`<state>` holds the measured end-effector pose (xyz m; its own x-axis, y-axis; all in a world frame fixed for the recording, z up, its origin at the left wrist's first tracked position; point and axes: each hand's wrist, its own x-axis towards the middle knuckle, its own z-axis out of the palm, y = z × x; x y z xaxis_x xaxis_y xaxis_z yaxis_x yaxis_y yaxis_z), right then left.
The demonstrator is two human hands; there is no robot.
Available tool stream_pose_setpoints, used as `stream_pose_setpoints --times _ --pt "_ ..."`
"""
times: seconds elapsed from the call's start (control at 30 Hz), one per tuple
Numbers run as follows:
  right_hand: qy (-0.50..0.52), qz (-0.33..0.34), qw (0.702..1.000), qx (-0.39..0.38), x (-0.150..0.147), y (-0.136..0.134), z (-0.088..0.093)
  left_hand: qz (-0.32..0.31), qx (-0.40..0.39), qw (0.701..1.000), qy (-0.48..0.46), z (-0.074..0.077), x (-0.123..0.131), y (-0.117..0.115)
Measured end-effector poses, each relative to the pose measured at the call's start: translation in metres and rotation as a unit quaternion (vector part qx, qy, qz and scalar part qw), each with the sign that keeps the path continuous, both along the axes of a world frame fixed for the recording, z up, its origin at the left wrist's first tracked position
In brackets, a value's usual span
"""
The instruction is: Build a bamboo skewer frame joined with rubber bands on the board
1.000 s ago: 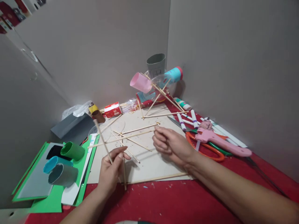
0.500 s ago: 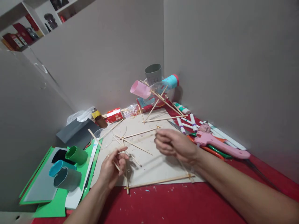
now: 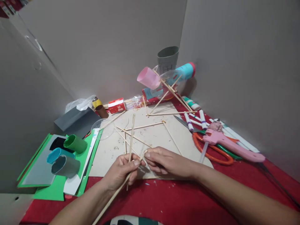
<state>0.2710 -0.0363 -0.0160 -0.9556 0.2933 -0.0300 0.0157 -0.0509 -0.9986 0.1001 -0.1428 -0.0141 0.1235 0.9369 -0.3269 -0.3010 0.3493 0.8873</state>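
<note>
Close together in front of me, both hands work over a cardboard sheet (image 3: 194, 147). My left hand (image 3: 124, 171) is closed on thin wooden sticks (image 3: 132, 134); one points up and away, another runs back toward my body. With fingers pinched, my right hand (image 3: 162, 160) meets the left at the end of a stick. A small pale loop seems to be at that end, but the fingers partly cover it. Beyond the hands lies a frame of joined sticks (image 3: 145, 126), its near side mostly hidden. Another loose stick (image 3: 134, 138) crosses it.
A standing stick structure (image 3: 161, 98) carries a pink paper cup (image 3: 149, 78). To the right are a pink glue gun (image 3: 232, 145), orange-handled scissors (image 3: 211, 154) and several markers (image 3: 202, 119). Paper tubes (image 3: 66, 166) rest on green sheets (image 3: 52, 192) at left.
My hands have come together near the front of the cardboard. The left has brought sticks up, and the right has moved down and left to their end. The view has shifted.
</note>
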Motion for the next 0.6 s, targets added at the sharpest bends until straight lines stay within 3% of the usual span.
stream_pose_setpoints --times 0.17,0.37,0.6 --pt "-0.013 -0.034 0.992 0.125 0.001 -0.005 0.005 0.022 0.018 1.0 0.008 -0.003 0.006 -0.002" --pt "-0.066 -0.103 0.968 0.218 -0.002 -0.013 -0.007 0.038 0.036 0.999 0.008 -0.006 0.011 -0.005" --pt "-0.139 -0.112 0.921 0.348 0.0 -0.016 -0.007 0.028 -0.056 0.994 -0.088 0.004 0.01 -0.005"
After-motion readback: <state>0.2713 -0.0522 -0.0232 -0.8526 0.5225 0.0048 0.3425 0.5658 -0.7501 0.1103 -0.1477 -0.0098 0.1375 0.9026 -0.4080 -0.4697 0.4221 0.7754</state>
